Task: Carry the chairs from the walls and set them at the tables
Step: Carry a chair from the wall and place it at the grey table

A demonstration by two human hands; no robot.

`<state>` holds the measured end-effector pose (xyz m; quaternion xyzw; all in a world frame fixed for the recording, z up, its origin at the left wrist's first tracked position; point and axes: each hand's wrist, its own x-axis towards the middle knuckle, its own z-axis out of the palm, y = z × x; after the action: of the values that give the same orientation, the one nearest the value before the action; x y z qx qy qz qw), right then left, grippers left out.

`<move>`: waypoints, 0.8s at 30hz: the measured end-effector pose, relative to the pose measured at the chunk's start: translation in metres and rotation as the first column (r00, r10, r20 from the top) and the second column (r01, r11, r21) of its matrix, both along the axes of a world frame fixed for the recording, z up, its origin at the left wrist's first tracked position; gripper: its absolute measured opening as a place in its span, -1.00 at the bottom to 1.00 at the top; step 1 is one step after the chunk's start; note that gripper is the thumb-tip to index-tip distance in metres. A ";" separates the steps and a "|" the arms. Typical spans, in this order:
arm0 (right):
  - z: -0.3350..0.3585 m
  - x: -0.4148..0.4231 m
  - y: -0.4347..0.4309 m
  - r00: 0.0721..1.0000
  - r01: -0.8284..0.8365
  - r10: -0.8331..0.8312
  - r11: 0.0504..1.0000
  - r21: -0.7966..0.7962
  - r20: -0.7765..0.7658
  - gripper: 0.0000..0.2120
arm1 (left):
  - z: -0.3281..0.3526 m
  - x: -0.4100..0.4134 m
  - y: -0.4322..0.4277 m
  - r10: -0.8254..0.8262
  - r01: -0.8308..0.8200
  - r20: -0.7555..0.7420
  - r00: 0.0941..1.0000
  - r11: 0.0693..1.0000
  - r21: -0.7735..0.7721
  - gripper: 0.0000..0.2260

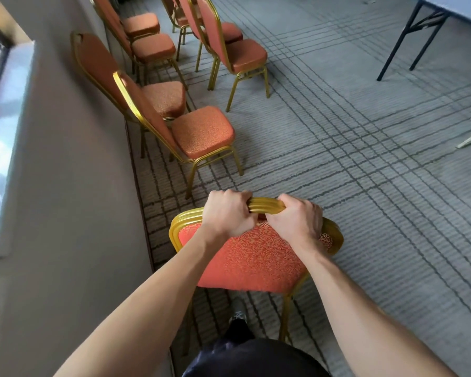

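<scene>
A chair (pixel 253 262) with a gold frame and orange padding is gripped by the top rail of its back, close beside the wall (pixel 74 172); the fingers of the left hand (pixel 226 213) and the right hand (pixel 297 219) are curled tightly round that rail, side by side; a grey carpet (pixel 365 172) crossed by dark lines is laid over the floor; more chairs (pixel 201 131) are lined along the wall; a table (pixel 460 12) on dark legs is seen well apart, top right.
</scene>
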<state>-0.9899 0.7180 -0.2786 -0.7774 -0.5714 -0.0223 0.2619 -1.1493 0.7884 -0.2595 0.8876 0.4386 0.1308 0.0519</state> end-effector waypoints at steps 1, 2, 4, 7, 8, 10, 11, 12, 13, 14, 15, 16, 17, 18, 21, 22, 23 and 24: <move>0.002 0.001 0.008 1.000 0.018 -0.018 1.000 -0.001 0.008 -0.71 | 0.002 0.002 0.010 -0.013 0.012 0.005 1.000 1.000 0.004 -0.79; 0.003 0.004 0.016 0.999 0.034 -0.034 0.999 -0.004 0.013 -0.71 | 0.003 0.005 0.020 -0.024 0.024 0.006 1.000 1.000 0.005 -0.79; 0.004 0.012 0.028 0.998 0.062 -0.062 0.998 -0.001 0.023 -0.71 | 0.005 0.012 0.035 -0.045 0.046 0.018 0.999 0.999 -0.008 -0.78; 0.004 0.025 0.038 0.994 0.099 -0.099 0.995 0.011 0.045 -0.72 | 0.005 0.027 0.049 -0.103 0.103 0.013 0.995 0.994 -0.040 -0.77; 0.004 0.026 0.038 0.993 0.103 -0.104 0.995 0.014 0.051 -0.72 | 0.005 0.030 0.051 -0.115 0.115 0.009 0.993 0.992 -0.044 -0.77; 0.004 0.033 0.039 0.988 0.138 -0.138 0.990 0.002 0.065 -0.73 | 0.005 0.040 0.058 -0.144 0.145 0.019 0.989 0.988 -0.056 -0.77; 0.005 0.037 0.038 0.985 0.156 -0.156 0.988 0.002 0.072 -0.73 | 0.006 0.045 0.061 -0.157 0.159 0.025 0.987 0.985 -0.062 -0.77; 0.005 0.043 0.039 0.982 0.173 -0.173 0.985 0.006 0.082 -0.73 | 0.007 0.052 0.063 -0.176 0.177 0.025 0.984 0.982 -0.061 -0.77; 0.005 0.051 0.039 0.978 0.189 -0.188 0.982 0.005 0.084 -0.73 | 0.007 0.062 0.065 -0.194 0.195 0.024 0.981 0.979 -0.063 -0.77; 0.006 0.060 0.039 0.975 0.201 -0.200 0.980 0.006 0.091 -0.73 | 0.008 0.070 0.067 -0.206 0.208 0.026 0.978 0.975 -0.073 -0.77; 0.007 0.069 0.041 0.972 0.217 -0.216 0.976 0.000 0.091 -0.73 | 0.009 0.081 0.070 -0.217 0.219 0.027 0.976 0.973 -0.075 -0.77; 0.006 0.078 0.043 0.967 0.234 -0.234 0.972 0.008 0.101 -0.73 | 0.010 0.091 0.073 -0.226 0.228 0.030 0.974 0.970 -0.081 -0.76; 0.006 0.088 0.044 0.963 0.249 -0.248 0.969 0.002 0.104 -0.74 | 0.010 0.101 0.077 -0.231 0.233 0.034 0.972 0.968 -0.092 -0.76; 0.007 0.097 0.045 0.961 0.258 -0.256 0.966 -0.001 0.106 -0.73 | 0.011 0.111 0.080 -0.241 0.244 0.041 0.970 0.964 -0.103 -0.76; 0.004 0.125 0.060 0.954 0.277 -0.276 0.961 0.009 0.113 -0.72 | 0.007 0.143 0.099 -0.250 0.251 0.026 0.968 0.962 -0.103 -0.76; 0.004 0.137 0.070 0.952 0.281 -0.280 0.960 0.005 0.121 -0.71 | 0.008 0.155 0.108 -0.247 0.249 0.026 0.969 0.961 -0.125 -0.76; 0.001 0.138 0.069 0.954 0.277 -0.278 0.961 0.024 0.113 -0.70 | 0.006 0.156 0.107 -0.245 0.247 0.033 0.969 0.958 -0.142 -0.76; -0.004 0.177 0.086 0.949 0.294 -0.297 0.955 0.044 0.108 -0.70 | 0.003 0.197 0.122 -0.255 0.254 0.007 0.967 0.961 -0.110 -0.76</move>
<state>-0.8127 0.8043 -0.2821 -0.8480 -0.4622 -0.1133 0.2332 -0.9520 0.9104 -0.2564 0.9330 0.3274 0.0954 0.1154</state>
